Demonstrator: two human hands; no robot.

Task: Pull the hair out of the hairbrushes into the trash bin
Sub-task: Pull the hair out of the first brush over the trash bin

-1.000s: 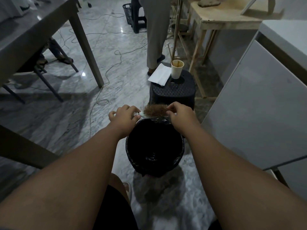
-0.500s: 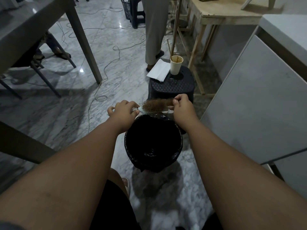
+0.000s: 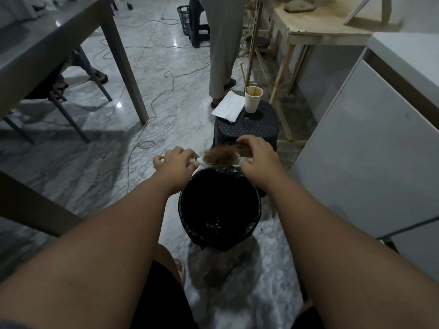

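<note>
now hairbrush (image 3: 222,160) spans left grip (image 3: 177,166) to right grip (image 3: 257,157).

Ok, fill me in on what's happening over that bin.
A person is cleaning a hairbrush over a black-lined trash bin on the marble floor. The left hand grips the brush's pale handle and holds it level above the bin's far rim. The right hand pinches the mat of brown hair at the brush's far end and lifts it off the bristles. Most of the hair still sits on the brush.
</note>
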